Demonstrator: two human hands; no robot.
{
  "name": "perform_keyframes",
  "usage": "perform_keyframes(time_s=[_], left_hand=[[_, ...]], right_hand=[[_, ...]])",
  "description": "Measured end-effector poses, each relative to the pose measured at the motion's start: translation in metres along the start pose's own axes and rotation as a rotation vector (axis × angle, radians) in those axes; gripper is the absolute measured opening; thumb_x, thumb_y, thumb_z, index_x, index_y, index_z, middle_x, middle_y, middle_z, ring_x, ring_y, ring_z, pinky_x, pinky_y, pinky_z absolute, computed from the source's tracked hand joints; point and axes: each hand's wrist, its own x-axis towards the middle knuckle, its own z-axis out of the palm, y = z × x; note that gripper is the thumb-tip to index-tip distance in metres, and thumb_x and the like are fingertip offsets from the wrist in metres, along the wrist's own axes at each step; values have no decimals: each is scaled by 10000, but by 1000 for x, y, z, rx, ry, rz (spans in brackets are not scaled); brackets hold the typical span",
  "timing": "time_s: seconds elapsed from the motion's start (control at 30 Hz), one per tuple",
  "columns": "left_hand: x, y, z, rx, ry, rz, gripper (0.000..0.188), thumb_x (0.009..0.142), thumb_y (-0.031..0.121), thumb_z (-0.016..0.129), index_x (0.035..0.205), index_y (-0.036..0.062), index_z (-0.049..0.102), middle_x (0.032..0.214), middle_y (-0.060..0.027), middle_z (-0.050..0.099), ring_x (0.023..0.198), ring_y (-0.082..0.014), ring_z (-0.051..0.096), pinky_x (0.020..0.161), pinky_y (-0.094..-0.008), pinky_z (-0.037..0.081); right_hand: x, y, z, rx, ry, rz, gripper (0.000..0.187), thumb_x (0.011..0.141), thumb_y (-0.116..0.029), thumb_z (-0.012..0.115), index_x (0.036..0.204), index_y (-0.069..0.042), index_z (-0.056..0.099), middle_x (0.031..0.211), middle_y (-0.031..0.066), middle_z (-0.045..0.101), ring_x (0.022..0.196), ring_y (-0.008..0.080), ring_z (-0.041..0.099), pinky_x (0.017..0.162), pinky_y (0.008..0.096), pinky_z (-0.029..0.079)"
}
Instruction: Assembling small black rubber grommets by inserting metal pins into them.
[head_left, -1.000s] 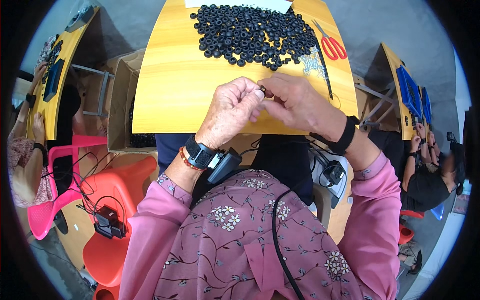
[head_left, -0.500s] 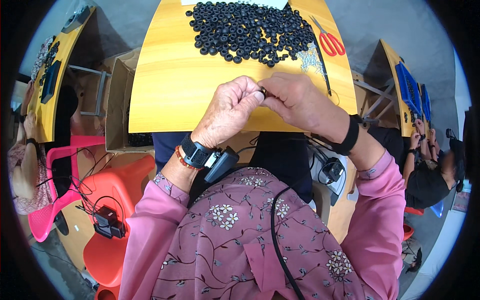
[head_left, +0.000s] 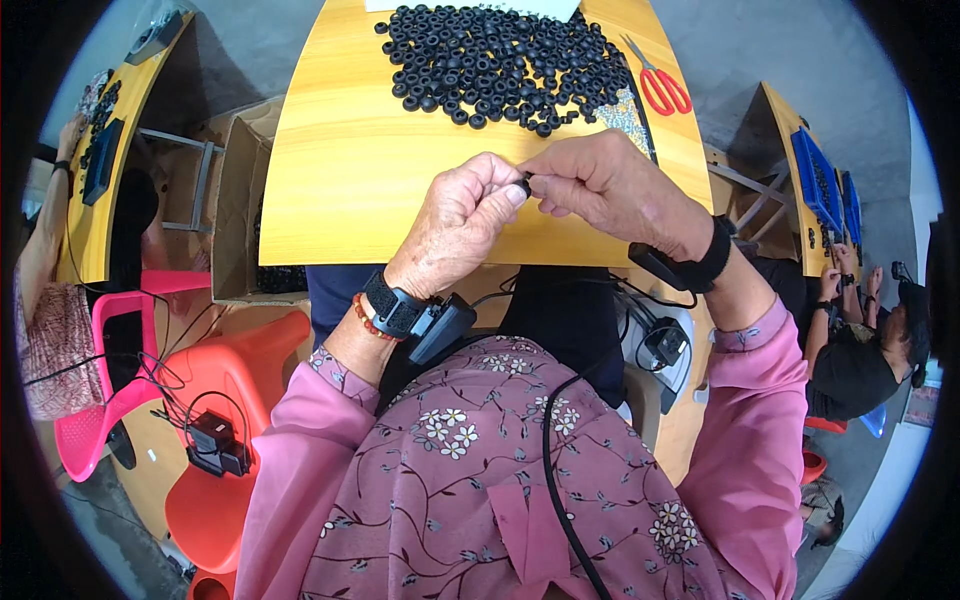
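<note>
Over the near part of the yellow table (head_left: 340, 190), my left hand (head_left: 450, 220) pinches a small black rubber ring (head_left: 524, 184) between thumb and fingertips. My right hand (head_left: 620, 190) meets it there, thumb and forefinger closed at the ring's right side. Whatever those right fingertips hold, if anything beyond the ring's edge, is too small to make out. Beyond both hands spreads a heap of similar black rings (head_left: 490, 65). A patch of tiny pale pieces (head_left: 628, 118) lies at its right, partly behind my right hand.
Red-handled scissors (head_left: 663, 88) lie at the table's right edge, near a thin black strip (head_left: 645, 115). An open cardboard box (head_left: 235, 220) stands left of the table, an orange chair (head_left: 215, 440) nearer. Cables hang by my wrists. Other people work at tables on both sides.
My right hand has turned and its wrist has swung slightly outward, showing the device strapped there. My left hand stays nearly still. At far left, another person's arm reaches farther over their table.
</note>
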Motion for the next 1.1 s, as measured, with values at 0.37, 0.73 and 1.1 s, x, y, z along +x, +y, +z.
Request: perform_keyframes(time_s=[0.37,0.73,1.1], left_hand=[[-2,-4,4,47,61,61,126,1012,172,592,999,46,592,754,57,539,602,-13,459,537,-186,410],[-3,-6,5,101,75,79,121,1003,153,606,978,35,599,740,64,533,595,-12,445,523,-188,390],[1,1,2,-117,97,-65,181,1016,195,588,947,27,600,753,15,584,626,-54,513,578,-210,434]], right_hand=[[-7,3,14,-151,174,-178,112,905,-111,647,877,-3,642,734,160,591,670,350,609,590,399,476],[-12,8,14,-264,106,-265,104,857,-39,619,950,7,623,799,162,606,750,357,630,659,424,503],[-8,-17,19,-353,124,-176,192,833,-91,679,937,17,558,828,182,588,796,389,634,686,448,519]])
